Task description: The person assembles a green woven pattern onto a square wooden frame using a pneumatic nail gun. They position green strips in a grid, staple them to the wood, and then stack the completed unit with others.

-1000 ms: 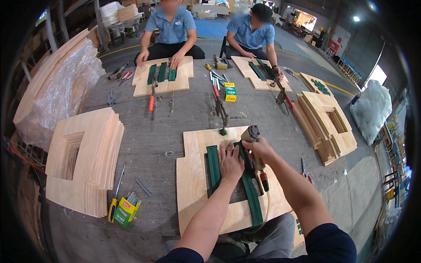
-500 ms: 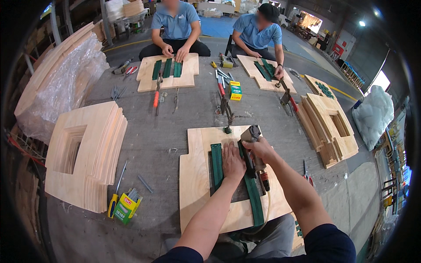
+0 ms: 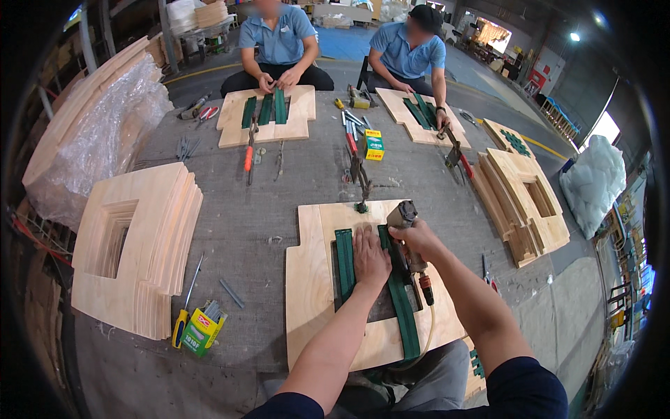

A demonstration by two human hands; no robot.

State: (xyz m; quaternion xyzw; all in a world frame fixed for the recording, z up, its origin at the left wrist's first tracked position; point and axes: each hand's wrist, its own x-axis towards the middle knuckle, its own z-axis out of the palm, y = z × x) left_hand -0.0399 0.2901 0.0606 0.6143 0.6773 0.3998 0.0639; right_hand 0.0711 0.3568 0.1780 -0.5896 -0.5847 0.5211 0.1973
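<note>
A light plywood panel (image 3: 312,279) with a rectangular opening lies in front of me. Two green webbing straps run lengthwise over that opening, a left strap (image 3: 344,260) and a longer right strap (image 3: 403,307) hanging past the near edge. Palm down, my left hand (image 3: 370,257) lies between them with fingers stretched flat, fingertips on the wood beside the right strap's far end. My right hand (image 3: 413,237) is wrapped round an air staple gun (image 3: 403,213), just right of that strap; its nose is hidden. A toggle clamp (image 3: 359,171) bears on the panel's far edge.
Stacked cut panels (image 3: 139,244) stand left, another stack (image 3: 527,209) right. Near the left stack are a screwdriver (image 3: 180,327) and a staple box (image 3: 202,332); a second box (image 3: 374,144) sits farther off. Across the table, two co-workers handle strapped panels (image 3: 300,112). An air hose (image 3: 430,325) trails toward my lap.
The staple gun in my right hand has shifted slightly right, off the right strap's far end. My left hand stays put. The far-left co-worker's hands have moved a little on a strap.
</note>
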